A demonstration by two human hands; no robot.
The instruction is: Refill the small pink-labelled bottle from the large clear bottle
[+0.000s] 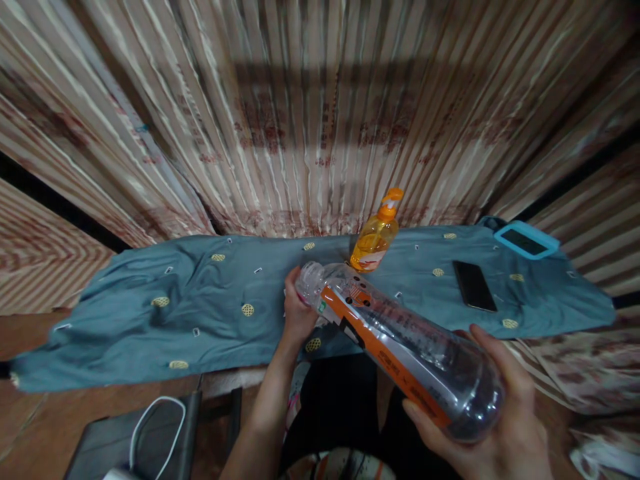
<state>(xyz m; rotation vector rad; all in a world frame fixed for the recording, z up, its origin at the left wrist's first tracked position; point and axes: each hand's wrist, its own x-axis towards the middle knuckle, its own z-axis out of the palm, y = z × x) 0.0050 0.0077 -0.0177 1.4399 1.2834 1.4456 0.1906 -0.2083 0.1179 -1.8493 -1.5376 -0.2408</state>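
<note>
A large clear plastic bottle (400, 340) with an orange and white label is held tilted across the front of the table, its base toward me at the right. My right hand (505, 413) grips it around the base, with thumb and fingers on opposite sides. At the neck end, my left hand (299, 310) is closed around or just behind the bottle's mouth; most of its fingers are hidden. Just beyond the bottle stands an orange pump bottle (374, 243), partly filled with yellow-orange liquid.
A teal patterned cloth (200, 313) covers the narrow table. On its right side lie a dark phone (474, 285) and a blue-framed device (527, 239). Striped curtains (310, 120) hang behind. At lower left, a white cable (157, 427) rests on a dark stool (100, 443).
</note>
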